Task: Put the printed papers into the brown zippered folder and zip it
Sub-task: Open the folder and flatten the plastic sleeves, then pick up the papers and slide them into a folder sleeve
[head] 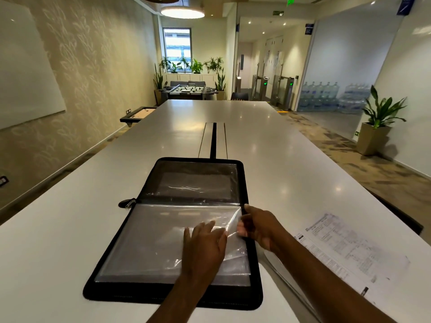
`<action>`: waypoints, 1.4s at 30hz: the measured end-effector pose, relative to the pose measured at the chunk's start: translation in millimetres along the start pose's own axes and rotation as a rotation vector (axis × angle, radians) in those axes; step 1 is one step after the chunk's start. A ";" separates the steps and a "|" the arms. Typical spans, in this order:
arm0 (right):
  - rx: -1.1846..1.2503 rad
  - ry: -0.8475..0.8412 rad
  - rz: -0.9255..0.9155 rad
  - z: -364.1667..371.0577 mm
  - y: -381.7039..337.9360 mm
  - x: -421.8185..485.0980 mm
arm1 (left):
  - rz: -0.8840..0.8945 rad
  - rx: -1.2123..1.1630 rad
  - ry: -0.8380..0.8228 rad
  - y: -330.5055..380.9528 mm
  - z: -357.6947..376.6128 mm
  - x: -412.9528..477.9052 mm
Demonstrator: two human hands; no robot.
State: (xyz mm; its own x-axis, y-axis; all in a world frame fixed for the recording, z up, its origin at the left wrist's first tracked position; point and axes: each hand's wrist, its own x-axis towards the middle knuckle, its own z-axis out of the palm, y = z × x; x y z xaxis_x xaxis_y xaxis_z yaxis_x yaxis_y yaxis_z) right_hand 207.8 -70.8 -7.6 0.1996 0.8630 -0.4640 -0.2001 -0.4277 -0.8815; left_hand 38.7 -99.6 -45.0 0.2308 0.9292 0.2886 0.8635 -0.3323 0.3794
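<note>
Black fabric edging and a zip run round the folder, which lies fully open and flat on the white table in the head view, its spine crosswise. Both halves hold clear plastic sleeves over grey backing. A zip pull sticks out at the spine's left end.

Just right of the folder, the printed papers lie flat on the table, partly under the right forearm.

On the near half, the left hand rests palm down, fingers spread loosely, pressing the plastic sleeve; it grips nothing. At the folder's right edge, the right hand has thumb and fingers closed narrowly on the sleeve's loose corner, lifting it so the plastic creases and shines.

Both bare forearms reach in from the lower edge, the right one crossing above the papers.
</note>
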 end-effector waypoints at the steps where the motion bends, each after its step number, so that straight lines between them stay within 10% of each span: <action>1: -0.003 -0.033 0.064 2.8 -1.9 3.0 | 0.020 -0.002 0.018 -0.8 0.8 0.5; 8: 0.343 -0.095 0.155 17.4 -19.8 20.9 | 0.080 0.032 -0.024 -4.6 3.4 -3.3; 16: 0.119 -0.205 0.218 -1.6 12.0 -9.5 | 0.113 0.060 -0.022 -8.7 13.3 3.7; 23: -0.287 0.413 -0.195 -83.8 20.8 -44.0 | 0.204 -0.043 -0.042 55.1 30.2 26.4; 28: -0.734 0.660 -0.123 -158.7 31.4 -79.8 | 0.291 -0.075 -0.230 116.6 52.9 39.1; 35: -0.850 0.652 0.209 -207.8 53.4 -84.9 | 0.134 -0.045 -0.390 160.9 81.0 43.2; 42: -0.825 0.663 0.244 -207.6 47.4 -69.2 | -0.255 -0.540 -0.458 164.1 85.2 57.9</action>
State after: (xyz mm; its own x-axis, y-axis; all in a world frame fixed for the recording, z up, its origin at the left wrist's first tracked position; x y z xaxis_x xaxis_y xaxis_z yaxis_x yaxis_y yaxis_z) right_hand 383.7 -206.6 -35.4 0.7699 0.5190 -0.3714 0.3524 -0.8309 -0.4307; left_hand 232.0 -86.5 -40.9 0.3181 0.9232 -0.2159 0.6025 -0.0210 0.7979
